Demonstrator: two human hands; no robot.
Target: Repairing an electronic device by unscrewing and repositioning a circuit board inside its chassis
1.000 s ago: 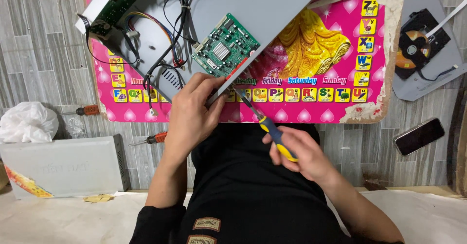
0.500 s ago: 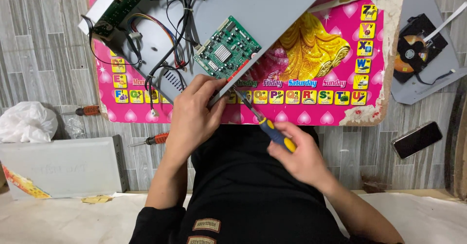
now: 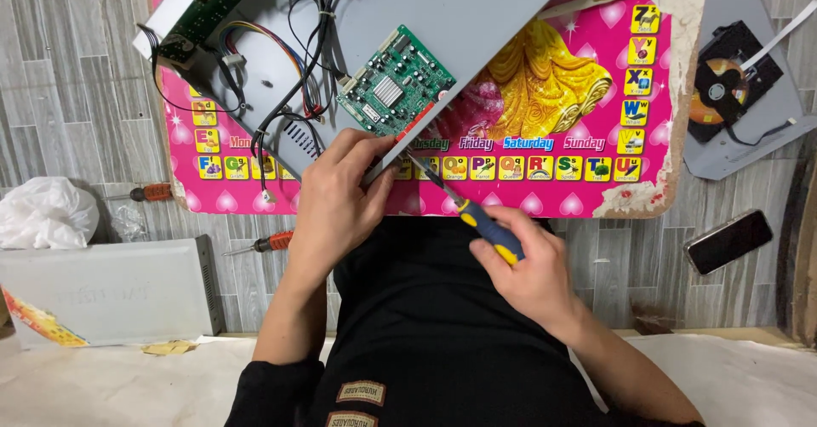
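My left hand (image 3: 336,197) grips the near edge of a grey metal chassis (image 3: 477,18) that lies tilted on a pink children's table (image 3: 587,193). A green circuit board (image 3: 394,92) with a silver heat sink sits in the chassis just above my fingers. My right hand (image 3: 528,265) holds a blue and yellow screwdriver (image 3: 477,223). Its shaft slants up left, and its tip touches the chassis edge beside the board's lower corner. Black and coloured wires (image 3: 289,61) run from the board to a second board (image 3: 200,14) at the far left.
Two orange-handled screwdrivers (image 3: 272,241) (image 3: 149,193) lie on the tiled floor at the left, by a white plastic bag (image 3: 47,214) and a grey metal box (image 3: 102,291). At the right are a disc drive unit (image 3: 723,86) and a black phone (image 3: 728,241).
The view has shifted slightly. My right hand has moved a little down and right with the screwdriver, whose tip stays at the chassis edge. The left hand keeps its grip.
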